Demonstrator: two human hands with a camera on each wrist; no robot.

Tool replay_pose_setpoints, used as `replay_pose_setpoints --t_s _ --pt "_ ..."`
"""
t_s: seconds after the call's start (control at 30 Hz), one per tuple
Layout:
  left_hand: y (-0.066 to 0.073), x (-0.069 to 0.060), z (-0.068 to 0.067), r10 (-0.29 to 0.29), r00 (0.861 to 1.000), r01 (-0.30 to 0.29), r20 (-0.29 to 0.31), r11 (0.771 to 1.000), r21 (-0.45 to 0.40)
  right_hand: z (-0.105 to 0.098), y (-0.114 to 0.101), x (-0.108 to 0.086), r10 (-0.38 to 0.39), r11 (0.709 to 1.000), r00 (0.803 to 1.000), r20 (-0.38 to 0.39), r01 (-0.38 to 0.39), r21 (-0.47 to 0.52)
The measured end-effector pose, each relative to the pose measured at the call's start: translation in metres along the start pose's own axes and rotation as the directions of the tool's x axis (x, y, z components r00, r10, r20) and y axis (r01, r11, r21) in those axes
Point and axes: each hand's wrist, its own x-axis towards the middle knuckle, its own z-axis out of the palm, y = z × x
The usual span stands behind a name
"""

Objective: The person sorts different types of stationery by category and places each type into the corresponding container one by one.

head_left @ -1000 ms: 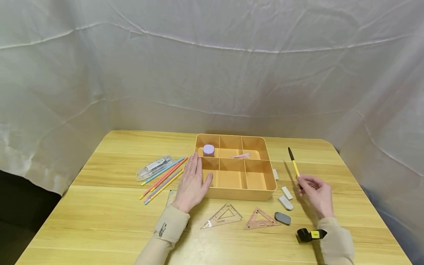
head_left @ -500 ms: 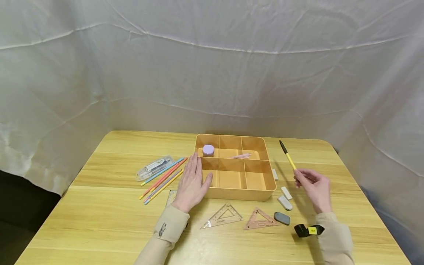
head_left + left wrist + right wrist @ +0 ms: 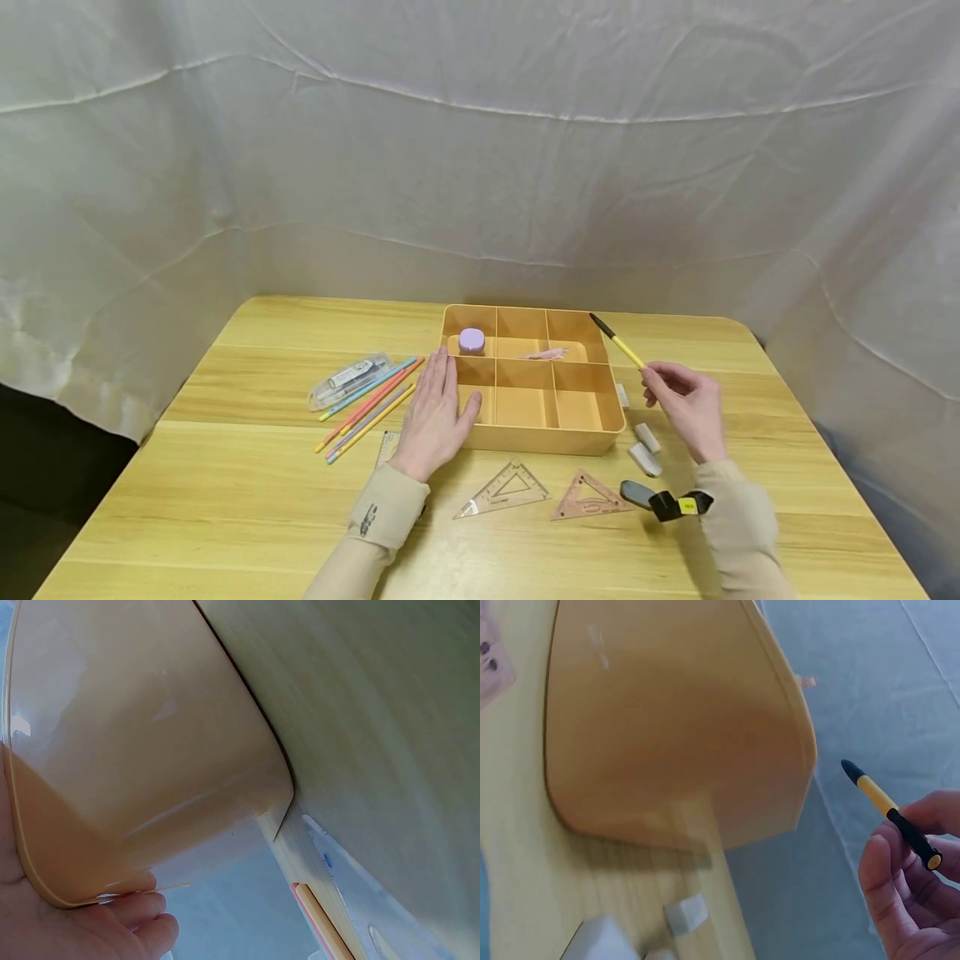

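Where the pen is, head view: while the left hand (image 3: 435, 421) lies along the left rim of the orange box (image 3: 532, 440), the yellow and black pen (image 3: 624, 347) is held tilted at the right side, its dark end pointing to the back right corner.
Right hand, head view: the right hand (image 3: 688, 408) holds the pen near its lower end, between thumb and fingers.
Left hand, head view: its fingers are straight, and the thumb is spread over the front left compartment.
Compartments, head view: a purple lidded object (image 3: 472, 340) stands in the back left one; some pink pieces (image 3: 547, 353) lie near the divider at the back right, in which compartment exactly I cannot tell.
Table, head view: pencils (image 3: 372, 408) and a clear case (image 3: 350, 382) are on the left; a clear set square (image 3: 504, 493) and a pink set square (image 3: 588, 500) lie in front.
Box wall, left wrist view: the left hand touches the box at the rim; pencil ends (image 3: 322, 919) are near.
Pen, right wrist view: thumb and fingers pinch it, and a gap separates it from the box; pale erasers (image 3: 686, 913) lie below.
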Motion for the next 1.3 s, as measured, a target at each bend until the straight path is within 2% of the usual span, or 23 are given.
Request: replay_pose_setpoints --t_s 0.27,0.57,0.77,0.97,1.3 --pt "-0.001 0.0 0.0 -0.007 1.0 0.007 0.002 1.0 -0.01 0.016 -0.016 0.011 -0.087 0.993 0.995 0.05 0.091 -0.081" --pt "-0.002 0.0 0.0 -0.01 1.0 0.01 0.004 1.0 -0.006 0.037 -0.027 0.02 -0.173 0.965 0.98 0.094 0.188 -0.185" --pt "-0.002 -0.001 0.0 -0.003 1.0 0.003 0.001 1.0 -0.011 0.05 -0.029 0.024 -0.212 0.94 0.974 0.076 0.225 -0.255" --pt "-0.001 -0.001 0.0 -0.001 1.0 0.001 0.0 1.0 -0.009 0.059 -0.032 0.025 -0.234 0.937 0.971 0.044 0.238 -0.254" --pt "0.0 -0.001 -0.001 0.0 1.0 0.0 0.007 1.0 -0.014 0.068 -0.032 0.031 -0.251 0.917 0.964 0.086 0.266 -0.299"
